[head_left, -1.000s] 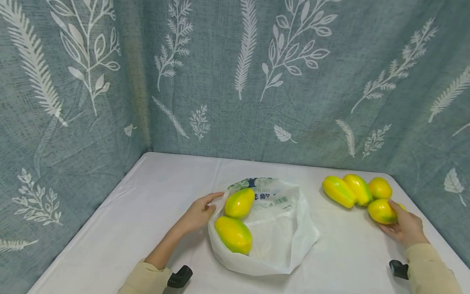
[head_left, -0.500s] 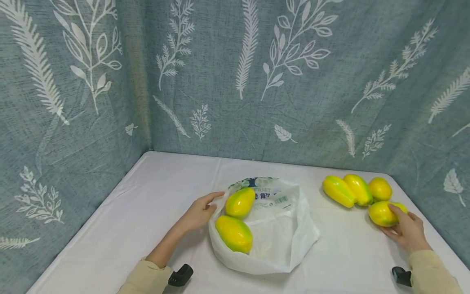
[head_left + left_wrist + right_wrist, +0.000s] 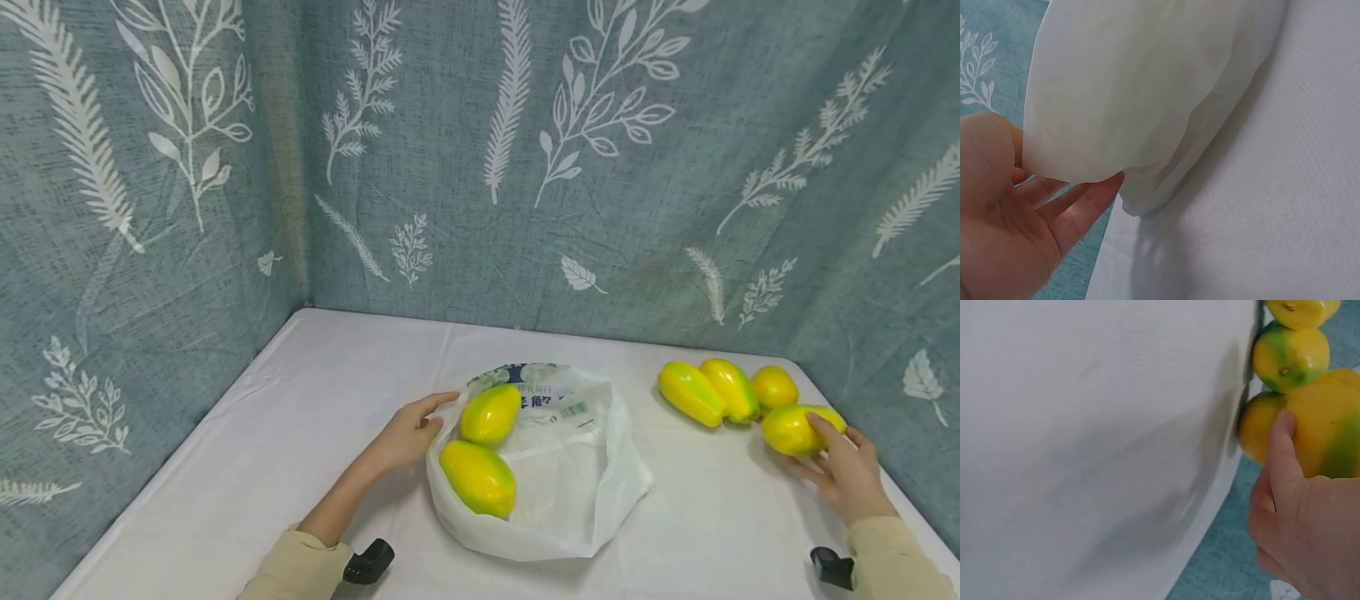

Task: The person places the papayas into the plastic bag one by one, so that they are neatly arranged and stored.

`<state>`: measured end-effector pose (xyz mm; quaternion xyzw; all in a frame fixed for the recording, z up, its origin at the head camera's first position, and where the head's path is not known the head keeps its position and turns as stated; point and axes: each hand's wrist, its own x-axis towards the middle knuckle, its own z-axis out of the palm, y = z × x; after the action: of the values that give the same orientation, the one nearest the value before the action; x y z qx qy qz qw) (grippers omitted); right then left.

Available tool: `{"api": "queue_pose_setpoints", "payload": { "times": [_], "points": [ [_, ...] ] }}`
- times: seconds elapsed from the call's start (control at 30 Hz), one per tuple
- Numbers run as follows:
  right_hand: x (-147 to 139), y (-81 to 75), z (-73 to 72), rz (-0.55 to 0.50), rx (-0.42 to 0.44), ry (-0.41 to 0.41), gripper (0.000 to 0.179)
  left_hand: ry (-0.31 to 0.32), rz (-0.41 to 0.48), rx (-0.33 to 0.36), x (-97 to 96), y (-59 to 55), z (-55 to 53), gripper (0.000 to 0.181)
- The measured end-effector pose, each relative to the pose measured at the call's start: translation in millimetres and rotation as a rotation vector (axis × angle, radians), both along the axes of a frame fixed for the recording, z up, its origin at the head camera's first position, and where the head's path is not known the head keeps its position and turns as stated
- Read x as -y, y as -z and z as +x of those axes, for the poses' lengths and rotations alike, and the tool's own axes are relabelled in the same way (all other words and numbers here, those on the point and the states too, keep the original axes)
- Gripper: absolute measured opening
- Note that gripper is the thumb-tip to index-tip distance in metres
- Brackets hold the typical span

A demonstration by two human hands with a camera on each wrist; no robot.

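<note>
A white plastic bag (image 3: 555,467) with printed text lies with its mouth spread wide. Inside its left half rest two yellow-green papayas, the upper papaya (image 3: 490,414) and the lower papaya (image 3: 478,478). My left hand (image 3: 405,432) pinches the bag's left rim; in the left wrist view the fingers (image 3: 1088,206) lie against the bag's edge. At the right, my right hand (image 3: 851,471) grips another papaya (image 3: 797,430), thumb and fingers around its near side. In the right wrist view this papaya (image 3: 1329,425) is partly cut off by the frame.
Beyond the gripped papaya lie three more fruits: a left papaya (image 3: 690,393), a middle papaya (image 3: 731,390) and a rounder-looking yellow fruit (image 3: 774,387). A white cloth covers the table (image 3: 337,367). A patterned blue-green curtain (image 3: 450,208) stands behind and at both sides.
My right hand has moved a little to the right with the papaya, which looks slightly raised now. The left hand and bag stay where they were.
</note>
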<state>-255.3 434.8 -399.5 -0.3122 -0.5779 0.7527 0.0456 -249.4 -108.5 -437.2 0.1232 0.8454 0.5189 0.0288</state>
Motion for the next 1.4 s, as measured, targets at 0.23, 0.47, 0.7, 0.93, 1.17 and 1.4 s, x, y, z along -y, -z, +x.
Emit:
{"api": "queue_pose_setpoints", "payload": {
  "times": [0.23, 0.47, 0.7, 0.93, 1.17, 1.4],
  "points": [
    [-15, -1.7, -11.5, -0.023, -0.114, -0.047, 0.104, -0.003, 0.005, 0.003, -0.8, -0.7, -0.6, 0.043],
    [-29, 13.0, -28.8, 0.023, -0.174, -0.058, 0.102, -0.007, 0.006, 0.005, -2.0, -1.2, -0.6, 0.043],
    [-30, 13.8, -39.5, 0.033, -0.193, -0.077, 0.099, -0.017, 0.000, 0.015, -3.0, -2.5, -0.5, 0.043],
    [-9, 5.5, -40.3, 0.089, -0.220, -0.135, 0.098, -0.017, -0.002, 0.017, -4.1, -2.6, -1.4, 0.043],
    [51, -33.2, -19.5, 0.034, -0.234, -0.227, 0.095, -0.013, 0.017, 0.024, -5.1, -2.3, -2.0, 0.043],
    [70, -33.1, -21.2, 0.041, -0.283, -0.319, 0.080, -0.015, 0.004, 0.019, -7.1, -3.4, -1.6, 0.043]
  ]
}}
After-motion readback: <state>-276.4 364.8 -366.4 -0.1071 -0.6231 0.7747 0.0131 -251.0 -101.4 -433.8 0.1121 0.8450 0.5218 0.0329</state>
